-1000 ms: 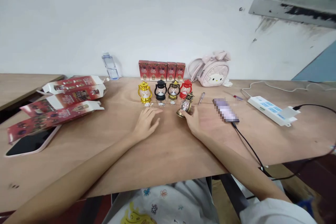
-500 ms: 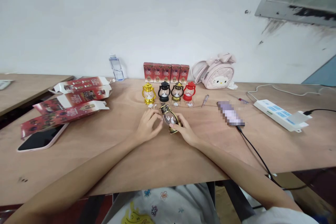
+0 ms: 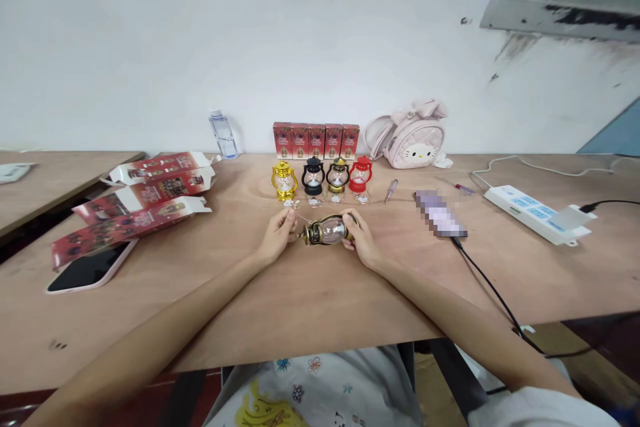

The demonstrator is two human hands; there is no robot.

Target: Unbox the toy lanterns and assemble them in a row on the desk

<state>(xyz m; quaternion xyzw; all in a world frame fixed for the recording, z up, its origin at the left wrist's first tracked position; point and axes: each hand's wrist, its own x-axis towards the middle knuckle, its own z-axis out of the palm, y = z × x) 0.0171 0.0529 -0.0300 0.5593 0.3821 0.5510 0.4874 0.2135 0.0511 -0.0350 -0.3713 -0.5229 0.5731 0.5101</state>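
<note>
A bronze-coloured mini lantern (image 3: 330, 231) with a clear globe lies sideways above the table, its cap pointing left. My right hand (image 3: 363, 240) is closed around its base end. Thumb and fingertips of my left hand (image 3: 279, 235) are pinched together just left of the cap, on a thin pale strand (image 3: 303, 218) running to the lantern's neck. What the strand is made of is too fine to tell. Behind stand a gold lantern (image 3: 284, 181), a black lantern (image 3: 313, 177), a bronze-and-black lantern (image 3: 338, 176) and a red lantern (image 3: 361, 175), with small clear packets (image 3: 336, 199) in front.
Several red boxes (image 3: 316, 141) line the wall beside a pink bag (image 3: 417, 140). Flattened red cartons (image 3: 135, 227) partly cover a phone (image 3: 95, 267) at left, near a bottle (image 3: 223, 135). A small screwdriver (image 3: 391, 191), a blurred-screen phone (image 3: 440, 213) and a power strip (image 3: 535, 213) lie right.
The held lantern has turned from upright-tilted to nearly level, cap to the left. My right hand has shifted onto its base, and my left fingers have closed on the thin strand.
</note>
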